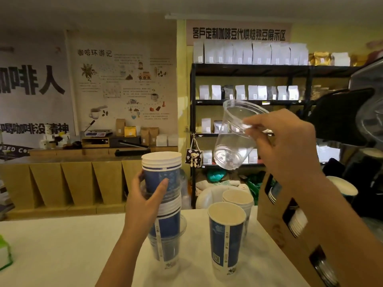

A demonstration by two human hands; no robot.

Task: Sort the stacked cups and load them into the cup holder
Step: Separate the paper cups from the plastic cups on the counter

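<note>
A tall mixed stack of cups (165,228), blue paper ones nested with clear plastic ones, stands on the white counter. My left hand (145,195) grips the stack near its top, around the upper blue cups. My right hand (284,141) holds a clear plastic cup (234,135) up in the air, tilted, to the right of and above the stack. A single blue paper cup (227,239) stands on the counter in front, with another paper cup (238,198) behind it. The brown cardboard cup holder (275,222) lies at the right, with cup rims showing through its openings.
The white counter (62,251) stretches to the left, with a green and white box (5,251) at its left edge. Beyond it are a brown counter with bags and a scale, and a black shelf (248,69) of white bags. A dark machine (352,121) stands at the right.
</note>
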